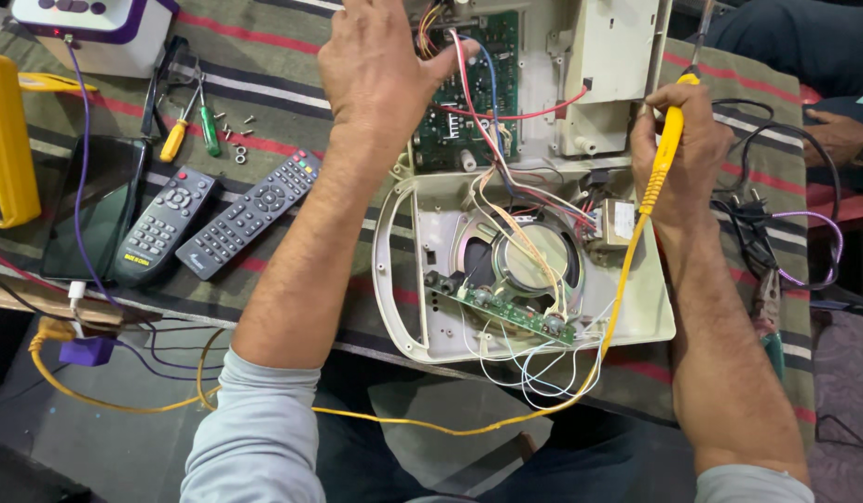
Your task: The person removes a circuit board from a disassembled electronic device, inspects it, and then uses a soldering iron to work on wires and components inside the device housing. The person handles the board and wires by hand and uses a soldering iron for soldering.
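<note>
At twelve o'clock of the opened cream speaker casing [506,340], the green circuit board [469,93] is steadied by the left hand [380,70], fingers pressed among loose wires [506,158]. A yellow soldering iron [663,154] is clasped in the right hand [683,154], its tip toward one o'clock. Risk judged: wire insulation could be scorched, or the yellow cord [609,326] snagged on the casing.

Electronics repair workshop (opened speaker [520,261]), screwdrivers [191,123]
</note>
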